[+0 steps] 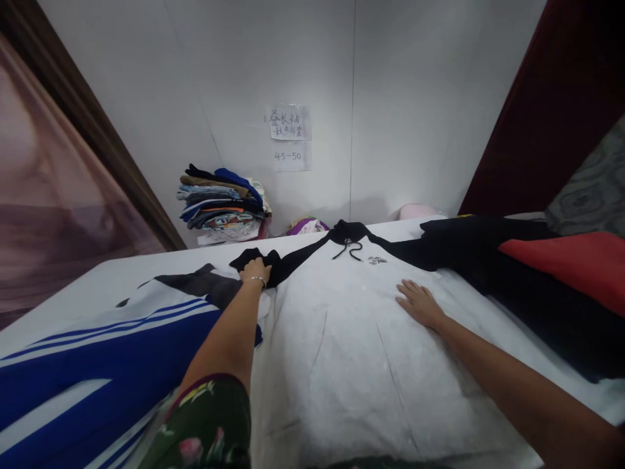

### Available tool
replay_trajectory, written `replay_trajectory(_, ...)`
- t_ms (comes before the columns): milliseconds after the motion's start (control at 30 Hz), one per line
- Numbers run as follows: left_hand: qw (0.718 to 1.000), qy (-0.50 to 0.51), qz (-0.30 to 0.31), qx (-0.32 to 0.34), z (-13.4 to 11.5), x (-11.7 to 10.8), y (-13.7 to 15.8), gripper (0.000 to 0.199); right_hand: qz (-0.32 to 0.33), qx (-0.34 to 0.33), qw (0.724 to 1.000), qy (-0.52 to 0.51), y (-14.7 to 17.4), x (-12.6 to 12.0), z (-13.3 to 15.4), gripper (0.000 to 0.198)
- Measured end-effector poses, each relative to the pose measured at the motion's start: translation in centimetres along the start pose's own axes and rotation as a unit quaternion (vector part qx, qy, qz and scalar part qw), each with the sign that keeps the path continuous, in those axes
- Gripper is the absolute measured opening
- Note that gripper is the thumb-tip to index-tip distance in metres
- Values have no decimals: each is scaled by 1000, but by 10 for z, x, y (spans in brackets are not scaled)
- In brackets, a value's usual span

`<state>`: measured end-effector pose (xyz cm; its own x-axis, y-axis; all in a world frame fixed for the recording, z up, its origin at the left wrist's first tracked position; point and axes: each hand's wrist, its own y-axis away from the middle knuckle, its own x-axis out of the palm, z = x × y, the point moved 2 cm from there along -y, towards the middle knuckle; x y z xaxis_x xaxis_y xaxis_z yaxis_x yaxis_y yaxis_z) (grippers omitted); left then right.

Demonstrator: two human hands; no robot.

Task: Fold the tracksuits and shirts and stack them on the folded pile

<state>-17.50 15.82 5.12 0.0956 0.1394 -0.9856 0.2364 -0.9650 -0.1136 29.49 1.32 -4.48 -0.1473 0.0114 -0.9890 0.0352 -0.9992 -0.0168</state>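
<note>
A white hooded sweatshirt with black shoulders, a black hood and a black drawstring lies spread front side up before me. Small dark print marks its chest. My left hand has its fingers curled on the bunched black sleeve at the garment's left; its fingertips are partly lost in the dark cloth. On the right side of the white front, my right hand rests flat with the fingers stretched out, holding nothing.
Blue garments with white stripes and a dark grey piece lie at left. Black clothing and a red piece lie at right. A folded clothes stack stands by the wall, below paper notes.
</note>
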Motion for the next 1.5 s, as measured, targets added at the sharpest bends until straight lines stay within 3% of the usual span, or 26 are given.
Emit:
replay_trajectory(100,997,-4,-46,63,-13,11,30,44,11,2,1000,-9,0,-4,3,58)
replay_trajectory(200,981,-21,-62,183,-36,22,72,48,25,5,999,-25,-1,-10,7,59)
replay_trajectory(267,966,-34,-19,256,-45,34,101,51,39,6,999,-37,-2,-13,8,60)
replay_trajectory(333,958,-35,55,279,-45,49,124,55,46,4,998,-45,2,-17,7,61)
replay_trajectory(400,957,-25,114,264,-40,61,137,59,36,15,999,-38,13,-20,-1,60)
replay_trajectory(467,960,-13,135,245,-34,66,143,58,24,41,999,-26,33,-22,-16,57)
replay_trajectory(600,969,9,123,214,-29,53,153,55,15,113,993,-11,95,-26,-64,57)
replay_trajectory(733,974,4,87,211,-14,36,192,56,-15,159,986,-47,166,-27,-106,59)
replay_trajectory(833,980,-1,86,182,6,32,232,59,-44,160,979,-122,210,-27,-113,59)
replay_trajectory(933,986,27,84,139,24,27,269,62,-68,127,978,-154,238,-28,-101,59)
replay_trajectory(1033,991,76,74,78,31,20,297,66,-88,110,978,-153,246,-29,-87,63)
replay_trajectory(1167,992,102,70,10,28,11,319,67,-110,157,963,-191,238,-29,-85,63)
replay_trajectory(1367,985,136,100,-35,30,-2,326,57,-159,203,894,-366,235,-39,-107,64)
replay_trajectory(1433,985,134,100,-34,33,-4,328,58,-155,204,895,-365,239,-38,-112,62)
replay_trajectory(1500,987,118,104,-17,34,-2,332,58,-139,187,914,-333,244,-34,-113,57)
